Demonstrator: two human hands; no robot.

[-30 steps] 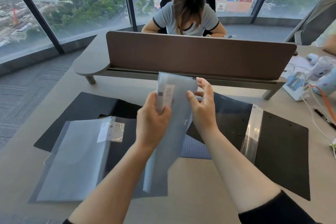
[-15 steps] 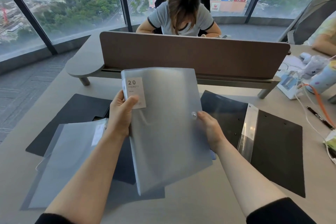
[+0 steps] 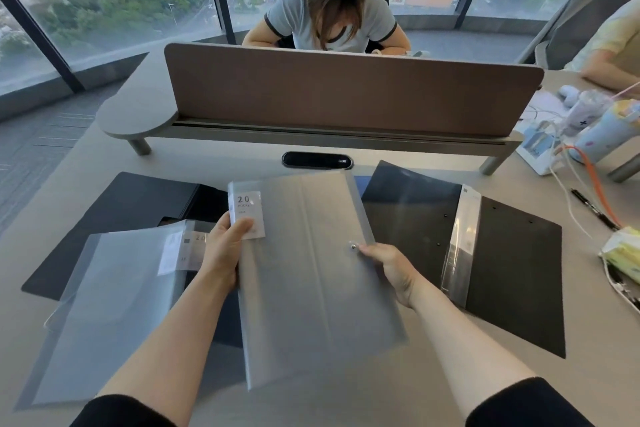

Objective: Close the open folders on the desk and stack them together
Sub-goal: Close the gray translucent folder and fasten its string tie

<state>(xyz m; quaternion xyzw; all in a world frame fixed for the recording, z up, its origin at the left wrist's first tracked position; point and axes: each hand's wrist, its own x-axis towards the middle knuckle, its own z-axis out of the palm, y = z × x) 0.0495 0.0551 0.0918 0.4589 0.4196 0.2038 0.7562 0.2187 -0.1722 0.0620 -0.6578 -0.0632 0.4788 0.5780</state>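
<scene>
We are gripping the closed grey folder [image 3: 311, 274] by its side edges, left hand [image 3: 225, 250] at the label, right hand [image 3: 388, 267] beside the snap. Bare worktop [image 3: 346, 402] is lying beneath. It is sitting between a clear open folder [image 3: 110, 305] and a black open folder [image 3: 509, 274].

Grey desk [image 3: 346, 402] – open black folder [image 3: 512, 274], pen [image 3: 594, 210]

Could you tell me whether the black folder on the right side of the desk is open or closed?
Open. The black folder lies spread flat, both covers showing either side of its clear spine strip.
</scene>
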